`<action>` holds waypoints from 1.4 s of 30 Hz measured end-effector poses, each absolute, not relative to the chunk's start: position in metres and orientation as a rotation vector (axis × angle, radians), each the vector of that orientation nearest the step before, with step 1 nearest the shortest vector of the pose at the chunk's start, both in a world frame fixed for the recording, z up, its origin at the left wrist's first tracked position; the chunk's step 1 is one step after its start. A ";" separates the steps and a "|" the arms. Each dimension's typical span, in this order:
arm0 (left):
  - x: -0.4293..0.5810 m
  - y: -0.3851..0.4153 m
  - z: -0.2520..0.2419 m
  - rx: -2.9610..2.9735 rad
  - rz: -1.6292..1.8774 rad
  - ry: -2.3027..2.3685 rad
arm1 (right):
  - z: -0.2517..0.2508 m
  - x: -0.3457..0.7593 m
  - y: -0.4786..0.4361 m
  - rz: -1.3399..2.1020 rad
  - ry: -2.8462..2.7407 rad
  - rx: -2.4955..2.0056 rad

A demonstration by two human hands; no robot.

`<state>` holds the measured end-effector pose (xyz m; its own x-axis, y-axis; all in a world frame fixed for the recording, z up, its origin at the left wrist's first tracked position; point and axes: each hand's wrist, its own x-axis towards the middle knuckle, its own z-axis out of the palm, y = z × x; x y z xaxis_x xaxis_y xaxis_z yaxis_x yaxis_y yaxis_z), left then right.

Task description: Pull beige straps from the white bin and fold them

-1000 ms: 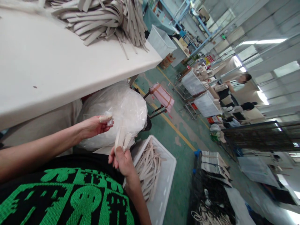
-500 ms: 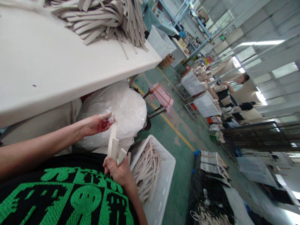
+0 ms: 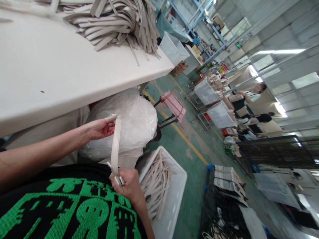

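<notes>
One fist: right hand (image 3: 128, 182), fingers round beige straps (image 3: 115, 146) | left hand (image 3: 101, 128) beside them, fingers half-curled, hold unclear

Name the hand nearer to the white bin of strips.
Right. The right hand is close beside the white bin, left of it in the picture; the left hand is farther off, in front of the plastic bag.
</notes>
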<state>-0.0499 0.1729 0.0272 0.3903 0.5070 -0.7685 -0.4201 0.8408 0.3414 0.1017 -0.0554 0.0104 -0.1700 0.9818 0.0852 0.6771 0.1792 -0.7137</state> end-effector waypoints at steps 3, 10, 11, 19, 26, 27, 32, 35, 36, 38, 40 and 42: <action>-0.050 0.174 0.034 0.095 0.595 1.034 | 0.005 0.102 -0.054 0.653 -1.990 -1.572; -0.051 0.176 0.042 0.097 0.607 1.072 | -0.007 0.105 -0.055 0.590 -2.100 -1.567; -0.051 0.176 0.043 0.088 0.609 1.069 | -0.008 0.105 -0.057 0.573 -2.096 -1.568; -0.052 0.176 0.044 0.051 0.582 1.044 | -0.010 0.106 -0.059 0.491 -2.063 -1.580; -0.051 0.177 0.038 0.051 0.585 1.068 | -0.018 0.107 -0.058 0.463 -2.111 -1.545; -0.051 0.176 0.036 0.057 0.587 1.076 | -0.019 0.107 -0.058 0.459 -2.114 -1.544; -0.050 0.174 0.033 0.115 0.600 1.085 | -0.023 0.107 -0.057 0.473 -2.170 -1.604; -0.050 0.174 0.034 0.122 0.609 1.088 | -0.021 0.107 -0.056 0.466 -2.163 -1.632; -0.050 0.174 0.035 0.117 0.609 1.089 | -0.021 0.107 -0.057 0.457 -2.156 -1.629; -0.052 0.175 0.035 0.103 0.600 1.091 | -0.019 0.108 -0.057 0.452 -2.151 -1.628; -0.053 0.175 0.033 0.087 0.593 1.084 | -0.018 0.108 -0.058 0.464 -2.155 -1.629; -0.054 0.176 0.031 0.073 0.590 1.070 | -0.018 0.108 -0.059 0.477 -2.156 -1.636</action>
<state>-0.0541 0.1759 0.0305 0.3425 0.4878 -0.8030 -0.4189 0.8443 0.3342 0.1079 -0.0590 -0.0183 -0.2416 0.9650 0.1020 0.8320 0.2601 -0.4900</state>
